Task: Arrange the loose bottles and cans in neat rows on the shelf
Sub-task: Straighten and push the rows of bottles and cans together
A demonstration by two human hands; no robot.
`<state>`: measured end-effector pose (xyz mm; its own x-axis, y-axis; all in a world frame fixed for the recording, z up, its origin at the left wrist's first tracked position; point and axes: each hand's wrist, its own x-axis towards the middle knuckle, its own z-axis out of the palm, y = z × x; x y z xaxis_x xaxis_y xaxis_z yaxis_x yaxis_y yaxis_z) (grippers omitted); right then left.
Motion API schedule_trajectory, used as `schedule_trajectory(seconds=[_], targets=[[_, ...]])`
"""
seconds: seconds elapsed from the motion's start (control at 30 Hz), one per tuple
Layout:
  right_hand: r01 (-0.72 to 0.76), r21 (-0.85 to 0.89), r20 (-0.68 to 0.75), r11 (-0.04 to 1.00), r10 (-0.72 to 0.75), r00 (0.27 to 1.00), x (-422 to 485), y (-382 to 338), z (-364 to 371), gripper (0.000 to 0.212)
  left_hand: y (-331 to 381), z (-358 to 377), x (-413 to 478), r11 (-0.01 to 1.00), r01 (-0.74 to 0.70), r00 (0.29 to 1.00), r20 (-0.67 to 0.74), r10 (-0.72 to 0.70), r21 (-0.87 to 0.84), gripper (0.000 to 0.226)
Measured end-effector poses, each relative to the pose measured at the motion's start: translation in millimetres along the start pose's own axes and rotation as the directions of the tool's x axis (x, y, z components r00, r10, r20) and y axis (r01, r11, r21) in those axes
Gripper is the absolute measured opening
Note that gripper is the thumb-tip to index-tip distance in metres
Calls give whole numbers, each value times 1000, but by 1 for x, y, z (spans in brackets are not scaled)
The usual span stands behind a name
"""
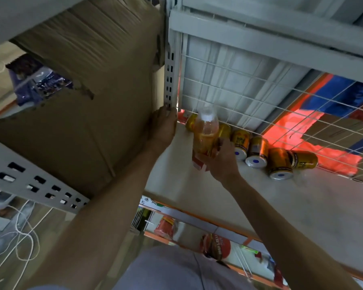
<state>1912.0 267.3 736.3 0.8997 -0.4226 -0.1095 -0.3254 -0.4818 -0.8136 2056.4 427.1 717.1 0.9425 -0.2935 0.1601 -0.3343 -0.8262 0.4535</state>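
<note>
Cardboard box sits big beside the shelf. Wire mesh stands behind gold cans. Right hand grips the bottle just before the cans. Left hand rests flat, fingers straight, at the post.

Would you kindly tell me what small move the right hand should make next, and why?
Probably stand the bottle on the bare shelf just in front of the gold cans: the right hand grips it there, and the cans line the wire back.
</note>
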Motion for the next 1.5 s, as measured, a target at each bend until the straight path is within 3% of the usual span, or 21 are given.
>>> schedule_trajectory(seconds=[0.13,0.23,0.4,0.5,0.6,0.77,0.87,0.93,1.07,1.23,1.33,1.5], targets=[[-44,269,-10,962,48,999,-19,19,13,75,4,-26,-12,1000,0,987,160,0,1,86],[26,159,-3,987,-26,1000,-28,25,12,89,15,-32,-46,999,-28,967,252,35,-33,79],[185,-79,141,980,-172,975,-26,44,3,92,25,-17,-137,983,11,999,51,-1,-185,69],[227,-42,248,973,-210,946,-25,44,-6,75,20,-3,-167,938,9,1000,7,-7,-346,71],[200,-16,319,980,-184,930,-29,40,-11,93,17,7,-185,825,194,981,101,-166,-531,87],[126,5,272,992,-122,954,-46,39,-14,87,17,9,-192,794,251,966,87,-245,-553,77],[75,6,209,997,-75,975,-65,37,-29,72,27,6,-201,707,313,947,156,-280,-634,78],[9,20,157,1000,-12,988,-84,43,-47,60,41,0,-208,662,332,943,213,-256,-672,75],[-146,53,106,988,139,985,-125,64,-89,52,75,-5,-219,710,286,951,280,-129,-644,55],[-293,127,23,948,293,956,-177,94,-138,55,126,14,-231,746,259,918,396,7,-614,62],[-355,164,1,920,360,933,-202,114,-163,59,160,21,-241,773,217,907,415,66,-597,45],[-345,262,-29,901,365,931,-237,162,-222,69,240,36,-276,799,148,913,392,117,-582,47]])
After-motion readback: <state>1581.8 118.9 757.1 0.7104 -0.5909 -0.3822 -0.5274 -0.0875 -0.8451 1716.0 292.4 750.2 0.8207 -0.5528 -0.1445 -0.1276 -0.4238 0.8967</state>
